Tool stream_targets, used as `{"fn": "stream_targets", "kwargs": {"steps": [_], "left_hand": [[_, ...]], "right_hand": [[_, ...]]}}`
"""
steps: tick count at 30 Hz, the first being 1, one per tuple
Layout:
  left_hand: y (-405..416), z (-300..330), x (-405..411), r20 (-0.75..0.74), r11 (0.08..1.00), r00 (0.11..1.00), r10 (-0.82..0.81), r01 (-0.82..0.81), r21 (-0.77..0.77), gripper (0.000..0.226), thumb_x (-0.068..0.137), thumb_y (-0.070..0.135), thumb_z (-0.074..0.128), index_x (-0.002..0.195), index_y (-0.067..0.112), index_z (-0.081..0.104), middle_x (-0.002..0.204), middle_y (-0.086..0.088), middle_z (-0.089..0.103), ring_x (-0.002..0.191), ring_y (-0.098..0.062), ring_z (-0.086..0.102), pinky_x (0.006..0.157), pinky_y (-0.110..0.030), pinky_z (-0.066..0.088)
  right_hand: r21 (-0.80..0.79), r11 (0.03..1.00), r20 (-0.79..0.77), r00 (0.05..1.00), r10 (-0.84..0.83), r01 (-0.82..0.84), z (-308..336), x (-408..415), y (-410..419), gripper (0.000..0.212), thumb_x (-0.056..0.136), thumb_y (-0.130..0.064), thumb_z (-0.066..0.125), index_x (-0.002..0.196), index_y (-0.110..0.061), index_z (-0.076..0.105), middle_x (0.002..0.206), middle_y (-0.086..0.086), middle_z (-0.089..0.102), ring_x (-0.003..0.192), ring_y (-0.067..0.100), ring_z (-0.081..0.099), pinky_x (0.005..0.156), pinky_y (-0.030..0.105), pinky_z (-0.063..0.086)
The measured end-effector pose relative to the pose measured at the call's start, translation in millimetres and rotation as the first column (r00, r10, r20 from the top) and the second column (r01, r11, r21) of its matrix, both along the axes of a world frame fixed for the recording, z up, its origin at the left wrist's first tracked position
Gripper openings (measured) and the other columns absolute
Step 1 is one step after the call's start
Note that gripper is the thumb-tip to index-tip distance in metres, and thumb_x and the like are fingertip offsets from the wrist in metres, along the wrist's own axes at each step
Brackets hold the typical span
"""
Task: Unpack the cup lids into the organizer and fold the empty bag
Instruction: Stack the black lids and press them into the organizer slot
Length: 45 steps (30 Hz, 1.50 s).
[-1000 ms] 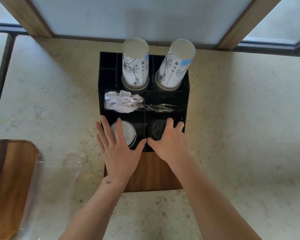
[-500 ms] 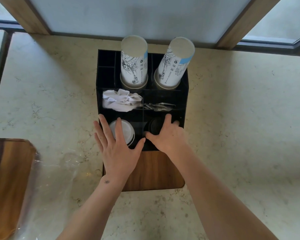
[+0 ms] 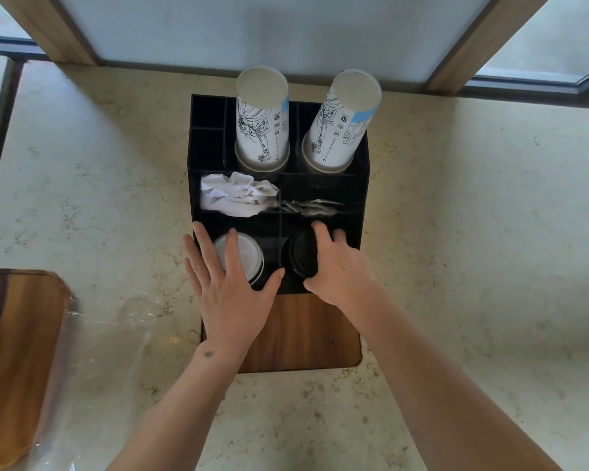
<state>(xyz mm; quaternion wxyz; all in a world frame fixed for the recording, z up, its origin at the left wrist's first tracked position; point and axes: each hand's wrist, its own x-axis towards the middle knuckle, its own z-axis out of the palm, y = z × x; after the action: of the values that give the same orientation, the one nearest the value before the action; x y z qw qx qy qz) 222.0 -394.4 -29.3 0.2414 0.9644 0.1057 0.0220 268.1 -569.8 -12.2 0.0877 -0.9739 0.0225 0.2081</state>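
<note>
Right hand [image 3: 337, 266] has shifted right, uncovering more of the black lids [image 3: 301, 253].
It curls around them in the black organizer's [image 3: 359, 198] front right compartment; left hand [image 3: 230, 287] stays flat, fingers spread, on the white lids [image 3: 242, 254]. Empty bag [image 3: 92, 362] lies left.

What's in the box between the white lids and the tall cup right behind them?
In the head view, crumpled white napkins fill the middle compartment of the organizer, between the white lids in front and the left cup stack behind.
</note>
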Motion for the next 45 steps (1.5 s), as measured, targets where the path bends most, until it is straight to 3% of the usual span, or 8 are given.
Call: {"fn": "stream_targets", "kwargs": {"steps": [11, 21, 28, 35, 37, 40, 42, 45], "left_hand": [[0.3, -0.9, -0.6, -0.004, 1.0, 1.0, 0.003, -0.003, -0.006, 0.102, 0.082, 0.07, 0.067, 0.159, 0.018, 0.025, 0.171, -0.017, -0.01, 0.156, -0.038, -0.013, 0.125, -0.06, 0.01], [2.0, -4.5, -1.2, 0.009, 1.0, 1.0, -0.011, 0.011, 0.008, 0.101, 0.081, 0.072, 0.065, 0.158, 0.018, 0.027, 0.171, -0.017, -0.012, 0.156, -0.038, -0.014, 0.126, -0.057, 0.008], [2.7, 1.4, -0.8, -0.037, 0.999, 0.999, -0.024, 0.025, 0.022, 0.102, 0.082, 0.073, 0.064, 0.159, 0.017, 0.027, 0.171, -0.017, -0.013, 0.156, -0.04, -0.013, 0.125, -0.057, 0.008], [19.2, 37.2, -16.9, -0.148, 0.991, 0.987, -0.067, 0.049, -0.126, 0.082, 0.091, 0.054, 0.065, 0.157, 0.028, 0.022, 0.171, -0.009, 0.0, 0.157, -0.036, -0.002, 0.122, -0.056, 0.016], [34.9, 46.4, -39.0, -0.128, 0.983, 0.992, -0.009, -0.014, -0.185, 0.063, 0.093, 0.04, 0.066, 0.147, 0.023, 0.039, 0.16, -0.013, 0.031, 0.148, -0.034, 0.028, 0.114, -0.052, 0.034], [68.3, 51.5, -91.5, -0.165, 0.925, 0.97, 0.179, -0.223, -0.308, 0.026, 0.094, 0.026, 0.064, 0.119, 0.019, 0.062, 0.107, -0.002, 0.069, 0.094, -0.016, 0.066, 0.075, -0.03, 0.05], [95.5, 49.2, -135.2, -0.235, 0.874, 0.915, 0.328, -0.389, -0.293, 0.005, 0.093, 0.024, 0.064, 0.098, 0.021, 0.064, 0.075, 0.004, 0.069, 0.064, -0.006, 0.064, 0.055, -0.026, 0.044], [137.7, 42.7, -199.8, -0.252, 0.741, 0.781, 0.571, -0.623, -0.252, 0.01, 0.088, 0.02, 0.069, 0.083, 0.019, 0.06, 0.065, 0.0, 0.061, 0.06, -0.014, 0.059, 0.053, -0.032, 0.04]], "right_hand": [[-0.066, 0.996, 0.018, 0.998, -0.066, 0.067, -1.0, 3.1, 10.2, 0.092, 0.062, -0.057, 0.085, 0.128, -0.026, 0.028, 0.118, 0.013, 0.05, 0.083, 0.03, 0.065, 0.057, 0.033, 0.049], [-0.09, 0.995, 0.002, 0.999, -0.039, 0.039, -7.0, -0.7, 12.9, 0.102, 0.074, -0.046, 0.084, 0.149, -0.02, 0.021, 0.124, 0.015, 0.056, 0.087, 0.033, 0.069, 0.063, 0.038, 0.057], [-0.123, 0.992, 0.014, 1.0, -0.022, 0.023, -7.5, -3.4, 13.7, 0.108, 0.074, -0.05, 0.083, 0.152, -0.02, 0.014, 0.132, 0.017, 0.052, 0.09, 0.033, 0.07, 0.057, 0.034, 0.045], [-0.042, 0.993, -0.022, 0.994, -0.11, 0.109, 12.4, -10.8, 13.0, 0.12, 0.072, -0.041, 0.088, 0.157, -0.018, 0.007, 0.153, 0.017, 0.032, 0.11, 0.036, 0.065, 0.078, 0.04, 0.056], [0.01, 0.992, 0.113, 0.986, -0.123, 0.123, 28.2, -27.5, 22.4, 0.102, 0.08, -0.042, 0.083, 0.154, -0.016, 0.019, 0.147, 0.013, 0.039, 0.098, 0.03, 0.068, 0.07, 0.036, 0.055], [0.203, 0.977, 0.265, 0.964, 0.011, -0.067, 48.1, -67.1, 54.6, 0.059, 0.091, -0.036, 0.071, 0.14, -0.022, 0.041, 0.115, 0.0, 0.061, 0.08, 0.018, 0.068, 0.065, 0.035, 0.059], [0.328, 0.922, 0.14, 0.976, 0.168, -0.205, 52.2, -98.0, 85.4, 0.041, 0.093, -0.035, 0.064, 0.131, -0.026, 0.051, 0.092, -0.011, 0.064, 0.077, 0.011, 0.064, 0.068, 0.038, 0.059], [0.479, 0.869, -0.161, 0.96, 0.229, -0.127, 43.0, -141.0, 133.3, 0.032, 0.092, -0.038, 0.064, 0.122, -0.028, 0.058, 0.084, -0.015, 0.062, 0.08, 0.009, 0.064, 0.074, 0.035, 0.058]]}}
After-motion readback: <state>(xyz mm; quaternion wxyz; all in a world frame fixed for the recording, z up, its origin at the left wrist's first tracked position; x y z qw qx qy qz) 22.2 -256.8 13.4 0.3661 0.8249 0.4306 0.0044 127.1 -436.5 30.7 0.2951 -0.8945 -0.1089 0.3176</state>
